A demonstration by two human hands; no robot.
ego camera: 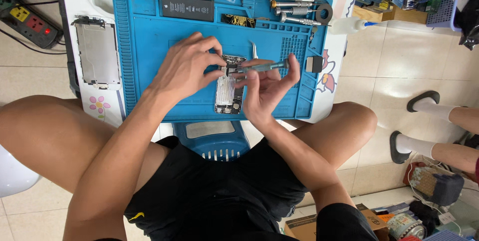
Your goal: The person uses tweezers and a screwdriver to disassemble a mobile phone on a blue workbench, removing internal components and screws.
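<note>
Pale tiled floor [399, 61]; blue stool [212, 141]

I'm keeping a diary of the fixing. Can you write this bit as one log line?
left hand: steadies opened phone | right hand: holds screwdriver, tip at phone's top | base: blue mat | nearby: battery, tweezers

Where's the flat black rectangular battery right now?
In the head view, the flat black rectangular battery lies near the far edge of the blue silicone work mat, left of the row of metal screwdrivers, beyond both hands.
</note>
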